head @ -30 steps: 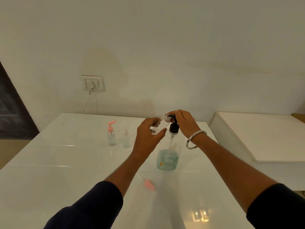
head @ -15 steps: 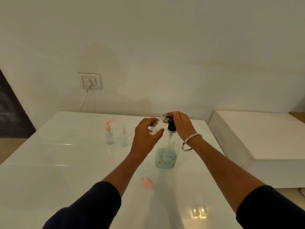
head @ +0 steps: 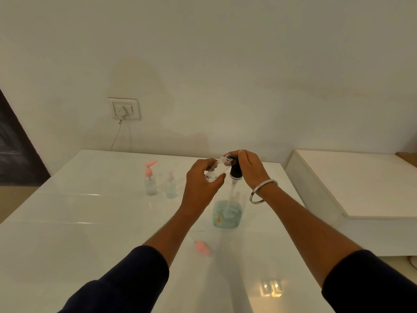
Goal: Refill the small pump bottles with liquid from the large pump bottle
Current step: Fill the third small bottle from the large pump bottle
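The large clear pump bottle (head: 227, 214) with blue-green liquid low in it stands on the white table (head: 90, 222). My right hand (head: 250, 169) rests on its black pump head (head: 235, 171). My left hand (head: 200, 184) holds a small clear bottle (head: 216, 169), uncapped and tilted, with its mouth at the pump's spout. A loose pink pump cap (head: 202, 247) lies on the table near my left forearm. Two more small bottles stand to the left: one with a pink pump (head: 150, 179) and one with a clear top (head: 170, 186).
A wall socket (head: 124, 108) with a cord hangs behind the table. A lower white surface (head: 361, 181) adjoins the table on the right. A dark doorway (head: 13, 150) is at the far left.
My hands stay at the pump head with the small bottle. The view has shifted slightly, and the pump head sits a little higher than half a second ago.
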